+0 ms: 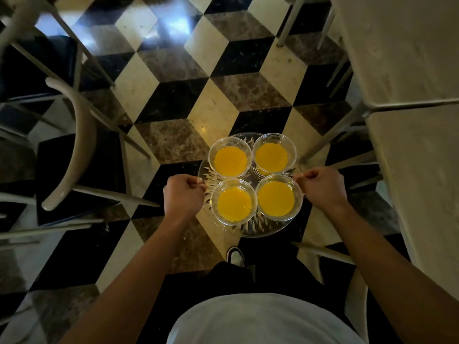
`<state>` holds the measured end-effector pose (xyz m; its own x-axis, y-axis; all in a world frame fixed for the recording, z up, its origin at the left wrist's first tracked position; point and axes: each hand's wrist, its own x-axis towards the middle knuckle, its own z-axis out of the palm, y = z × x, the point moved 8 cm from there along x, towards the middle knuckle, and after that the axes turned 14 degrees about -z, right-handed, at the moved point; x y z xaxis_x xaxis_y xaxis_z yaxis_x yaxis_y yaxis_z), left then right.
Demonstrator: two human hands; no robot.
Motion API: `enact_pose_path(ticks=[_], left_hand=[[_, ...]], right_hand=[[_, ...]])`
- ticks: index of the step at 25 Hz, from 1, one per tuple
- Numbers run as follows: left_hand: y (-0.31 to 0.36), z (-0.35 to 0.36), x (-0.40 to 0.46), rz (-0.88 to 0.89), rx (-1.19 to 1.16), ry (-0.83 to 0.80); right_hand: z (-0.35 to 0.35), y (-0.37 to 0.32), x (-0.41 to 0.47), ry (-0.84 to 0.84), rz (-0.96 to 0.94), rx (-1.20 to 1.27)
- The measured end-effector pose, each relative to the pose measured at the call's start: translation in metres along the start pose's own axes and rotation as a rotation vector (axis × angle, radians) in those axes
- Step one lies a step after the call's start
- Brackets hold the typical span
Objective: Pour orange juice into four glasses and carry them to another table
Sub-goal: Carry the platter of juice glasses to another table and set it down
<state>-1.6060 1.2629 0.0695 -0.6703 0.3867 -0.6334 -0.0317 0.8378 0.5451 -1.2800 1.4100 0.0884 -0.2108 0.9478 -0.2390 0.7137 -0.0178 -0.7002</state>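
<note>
A round clear cut-glass tray (250, 230) hangs level above the floor, carried in front of me. On it stand several clear glasses of orange juice in a square: far left glass (230, 160), far right glass (271, 157), near left glass (234, 204), near right glass (276, 199). My left hand (182, 194) grips the tray's left rim with closed fingers. On the opposite side my right hand (323, 186) grips the right rim the same way.
Below is a tiled floor of black, cream and brown diamonds (213, 110). Chairs with pale frames and dark seats (74, 155) stand on the left. A pale stone table (417, 120) runs along the right, with chair legs beside it. My shoe (235, 255) shows under the tray.
</note>
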Motion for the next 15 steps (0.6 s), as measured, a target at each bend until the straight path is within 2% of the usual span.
enact_pose_path(ticks=[3,11,15], left_hand=[[0.035,0.007,0.025,-0.001,0.003,0.012],[0.143,0.034,0.077,0.001,0.014,0.035],[0.196,0.051,0.101,-0.003,0.006,-0.012]], right_hand=[[0.000,-0.006,0.044,0.001,0.005,0.062],[-0.030,-0.033,0.167,-0.030,-0.037,0.009],[-0.048,-0.041,0.222,-0.026,-0.051,-0.016]])
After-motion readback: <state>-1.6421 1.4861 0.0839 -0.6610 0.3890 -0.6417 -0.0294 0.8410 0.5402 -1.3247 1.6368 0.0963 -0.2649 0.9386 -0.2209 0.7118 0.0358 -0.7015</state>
